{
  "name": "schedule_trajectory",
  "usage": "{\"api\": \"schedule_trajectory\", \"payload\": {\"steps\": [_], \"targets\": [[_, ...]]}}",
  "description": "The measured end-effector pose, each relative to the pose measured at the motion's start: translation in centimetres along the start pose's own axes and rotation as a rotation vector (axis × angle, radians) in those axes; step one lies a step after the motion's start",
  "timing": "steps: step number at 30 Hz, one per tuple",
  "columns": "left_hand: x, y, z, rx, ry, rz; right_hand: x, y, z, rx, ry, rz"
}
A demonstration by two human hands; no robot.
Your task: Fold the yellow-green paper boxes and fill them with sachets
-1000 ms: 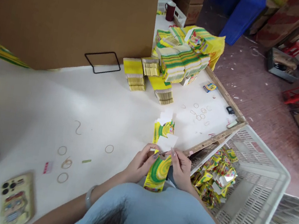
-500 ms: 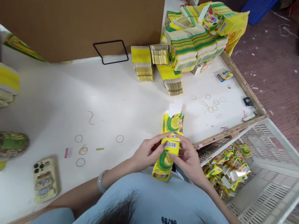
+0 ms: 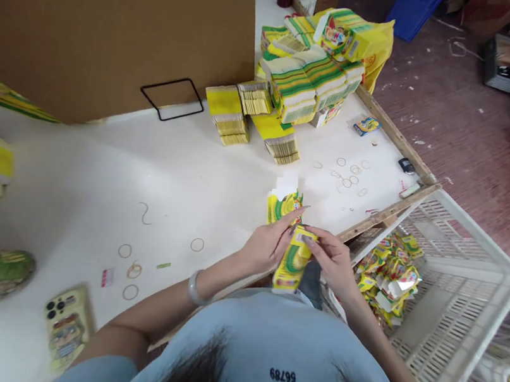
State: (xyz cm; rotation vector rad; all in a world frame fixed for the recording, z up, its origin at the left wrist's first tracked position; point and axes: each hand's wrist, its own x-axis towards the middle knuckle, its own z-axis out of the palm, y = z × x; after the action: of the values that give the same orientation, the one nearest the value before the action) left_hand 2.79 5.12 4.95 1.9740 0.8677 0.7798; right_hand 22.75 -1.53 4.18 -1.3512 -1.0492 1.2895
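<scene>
Pinched in my right hand (image 3: 334, 257) is a small yellow and green printed carton (image 3: 292, 265), standing in front of my shirt with a barcode flap at its top. My left hand (image 3: 269, 243) is at that carton's left side, its fingers stretched over a second group of cartons; I cannot tell how firmly it touches either. Those flat cartons (image 3: 281, 206), yellow and green with white flaps spread, lie on the table just beyond my hands. The fingertips of my left hand are partly overlapped by the carton.
On the white table (image 3: 119, 164) are rubber bands (image 3: 197, 244), a phone (image 3: 68, 326) and banded carton stacks (image 3: 230, 117). Larger carton bundles (image 3: 299, 89) rise behind. A brown cardboard sheet (image 3: 117, 23) stands at the back left. A white crate (image 3: 476, 249) with cartons (image 3: 390, 275) stands at the right.
My left hand has shifted from gripping the carton's side to reaching over the flat cartons. The held carton now tilts in my right hand, apart from the cartons behind. The view has turned slightly right.
</scene>
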Motion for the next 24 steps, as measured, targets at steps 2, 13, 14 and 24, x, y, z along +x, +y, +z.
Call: {"api": "schedule_trajectory", "payload": {"steps": [2,13,14,24], "targets": [[3.2,-1.7,-0.8,0.17,0.041,0.087,-0.8,0.1,-3.5,-0.242,0.15,-0.056],[13.7,-8.8,-5.2,0.399,0.05,0.074,-3.5,0.6,-12.1,-1.228,0.685,0.013],[13.6,-8.3,-5.5,0.41,0.065,0.13,-2.2,0.4,-10.6,-1.154,0.654,-0.093],[6.2,1.4,-5.7,0.185,0.287,0.217,6.5,-2.8,4.4,-0.794,0.415,-0.741]]}}
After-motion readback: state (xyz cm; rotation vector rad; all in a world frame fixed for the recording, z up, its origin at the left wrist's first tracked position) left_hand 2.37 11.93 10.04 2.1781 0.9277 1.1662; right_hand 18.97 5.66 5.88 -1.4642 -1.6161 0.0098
